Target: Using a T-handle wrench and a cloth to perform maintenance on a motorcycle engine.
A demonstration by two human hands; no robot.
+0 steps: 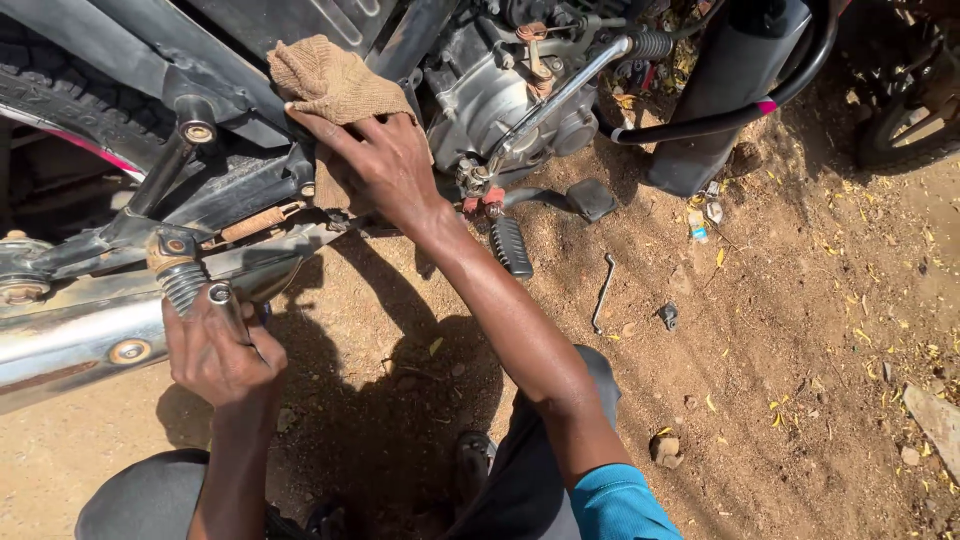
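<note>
From the head view we see the right hand (pixel 375 165) spread flat, fingers open, pressing a brown rag (pixel 335 80) against the motorcycle frame (pixel 235 190) just left of the engine (pixel 490 95). The left hand (pixel 218 345) is closed around a footrest peg (pixel 222 300) at the near left, above the chrome exhaust pipe (pixel 70 345).

We judge the step in hand to be wiping down the frame beside the engine, with the left hand bracing on the peg. The next stroke, as we read it, calls for keeping the palm flat on the rag and steering it around the bolts and brackets so the cloth does not snag.

To the right, the kick lever (pixel 560 95) crosses the engine, and a ribbed foot peg (pixel 511 247) hangs below the right wrist, close enough to knock. On the dirt further right lie a bent metal tool (pixel 602 292) and a small nut (pixel 668 315). The rear tyre (pixel 70 95) sits at the far left.
</note>
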